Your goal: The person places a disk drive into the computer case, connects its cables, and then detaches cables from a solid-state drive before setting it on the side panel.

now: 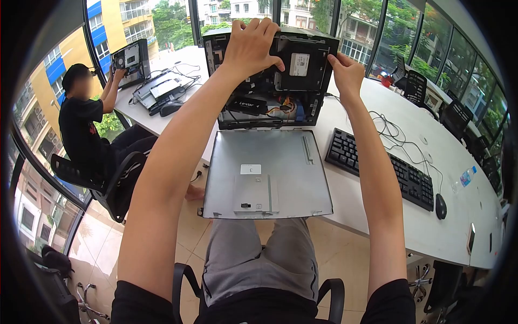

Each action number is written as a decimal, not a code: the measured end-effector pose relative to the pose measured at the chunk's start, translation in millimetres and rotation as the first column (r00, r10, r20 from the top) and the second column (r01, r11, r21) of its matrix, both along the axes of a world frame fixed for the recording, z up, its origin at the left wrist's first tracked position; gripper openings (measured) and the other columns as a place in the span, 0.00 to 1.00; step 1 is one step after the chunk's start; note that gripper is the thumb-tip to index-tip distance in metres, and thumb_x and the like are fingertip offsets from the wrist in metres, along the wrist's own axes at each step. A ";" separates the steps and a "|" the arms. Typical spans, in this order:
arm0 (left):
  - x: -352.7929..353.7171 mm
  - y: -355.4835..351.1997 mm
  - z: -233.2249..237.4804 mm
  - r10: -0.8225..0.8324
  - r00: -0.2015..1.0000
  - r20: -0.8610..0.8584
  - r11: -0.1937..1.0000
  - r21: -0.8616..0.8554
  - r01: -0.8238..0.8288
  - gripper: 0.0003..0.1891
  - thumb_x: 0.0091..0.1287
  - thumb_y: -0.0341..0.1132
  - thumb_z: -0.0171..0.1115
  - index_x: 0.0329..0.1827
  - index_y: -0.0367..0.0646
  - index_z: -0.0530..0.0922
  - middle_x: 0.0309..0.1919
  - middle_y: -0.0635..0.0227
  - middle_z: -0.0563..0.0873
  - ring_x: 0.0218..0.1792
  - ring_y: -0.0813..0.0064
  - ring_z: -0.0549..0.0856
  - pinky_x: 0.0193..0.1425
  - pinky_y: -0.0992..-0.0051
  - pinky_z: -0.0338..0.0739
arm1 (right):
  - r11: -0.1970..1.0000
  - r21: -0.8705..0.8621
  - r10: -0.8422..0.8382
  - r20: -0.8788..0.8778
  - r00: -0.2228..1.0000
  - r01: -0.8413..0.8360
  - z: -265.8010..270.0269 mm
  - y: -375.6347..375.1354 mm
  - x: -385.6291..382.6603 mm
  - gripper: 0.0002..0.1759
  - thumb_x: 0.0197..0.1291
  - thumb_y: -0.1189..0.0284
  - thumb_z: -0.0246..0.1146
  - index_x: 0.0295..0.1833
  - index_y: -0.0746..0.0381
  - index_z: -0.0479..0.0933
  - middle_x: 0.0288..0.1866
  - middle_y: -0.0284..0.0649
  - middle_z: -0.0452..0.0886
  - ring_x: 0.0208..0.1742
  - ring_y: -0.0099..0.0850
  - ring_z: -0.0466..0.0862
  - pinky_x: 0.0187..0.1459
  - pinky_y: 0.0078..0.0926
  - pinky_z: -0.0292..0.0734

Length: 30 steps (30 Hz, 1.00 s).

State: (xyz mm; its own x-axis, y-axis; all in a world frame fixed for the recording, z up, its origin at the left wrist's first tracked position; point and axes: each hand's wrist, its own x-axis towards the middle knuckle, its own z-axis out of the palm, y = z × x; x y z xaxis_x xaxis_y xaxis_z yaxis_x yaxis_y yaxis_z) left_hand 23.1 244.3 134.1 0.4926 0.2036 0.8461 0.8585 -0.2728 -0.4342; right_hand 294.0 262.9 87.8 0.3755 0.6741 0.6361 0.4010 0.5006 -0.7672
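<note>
Boxy open black computer case [286, 82] stands on white table [453, 141]: below left hand [252, 47], half-curled over its top edge, hold unclear; left of right hand [348, 74], pinching its right edge.

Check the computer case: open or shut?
Open. The computer case shows its wiring and Lexar-marked part; the metal panel isn't covering them.

At twelve o'clock, the left hand [252, 47] hides part of the computer case [291, 82], its label [299, 65] too fine to read; toward three, the right forearm [377, 162] covers some keyboard [411, 181].
</note>
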 end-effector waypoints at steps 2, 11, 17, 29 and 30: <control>1.0 -1.4 1.3 0.012 1.000 0.001 1.000 -0.021 -0.012 0.50 0.45 0.74 0.81 0.66 0.50 0.80 0.56 0.72 0.84 0.62 0.67 0.84 0.65 0.53 0.71 | 1.000 0.021 0.014 0.011 1.000 -0.015 -3.3 -1.5 1.7 0.24 0.69 0.63 0.76 0.64 0.67 0.89 0.56 0.49 0.95 0.57 0.35 0.94 0.61 0.30 0.83; 1.5 -5.5 6.4 0.051 0.999 0.001 0.992 -0.117 -0.050 0.46 0.55 0.72 0.79 0.70 0.51 0.78 0.61 0.70 0.83 0.67 0.64 0.81 0.70 0.51 0.69 | 0.964 0.018 0.264 -0.112 0.958 -0.264 -24.7 -0.5 11.2 0.29 0.69 0.64 0.79 0.69 0.71 0.85 0.60 0.47 0.94 0.58 0.29 0.92 0.62 0.26 0.83; 4.7 -3.7 2.4 0.037 0.999 0.040 0.991 -0.132 -0.031 0.42 0.61 0.67 0.78 0.71 0.51 0.78 0.63 0.69 0.83 0.68 0.63 0.80 0.73 0.51 0.66 | 0.975 -0.048 0.213 -0.088 0.973 -0.218 -25.1 -21.0 -6.4 0.28 0.66 0.63 0.82 0.66 0.67 0.88 0.56 0.40 0.95 0.53 0.24 0.90 0.57 0.25 0.82; 25.1 -40.9 -56.5 -0.253 0.770 0.585 0.906 -0.136 0.401 0.36 0.68 0.47 0.80 0.72 0.32 0.79 0.59 0.50 0.86 0.51 0.58 0.90 0.58 0.61 0.86 | 0.992 0.052 -0.117 -0.004 0.993 0.117 -32.3 -18.6 -24.4 0.19 0.60 0.63 0.81 0.52 0.63 0.94 0.29 0.40 0.91 0.31 0.29 0.89 0.40 0.33 0.81; 26.7 -36.3 -58.4 -0.196 0.750 0.631 0.896 -0.197 0.399 0.37 0.68 0.49 0.80 0.71 0.30 0.80 0.58 0.49 0.87 0.50 0.59 0.91 0.57 0.62 0.87 | 0.993 0.050 -0.108 -0.003 0.994 0.108 -31.3 -19.0 -24.4 0.18 0.60 0.63 0.81 0.51 0.63 0.94 0.29 0.40 0.91 0.31 0.29 0.89 0.40 0.33 0.81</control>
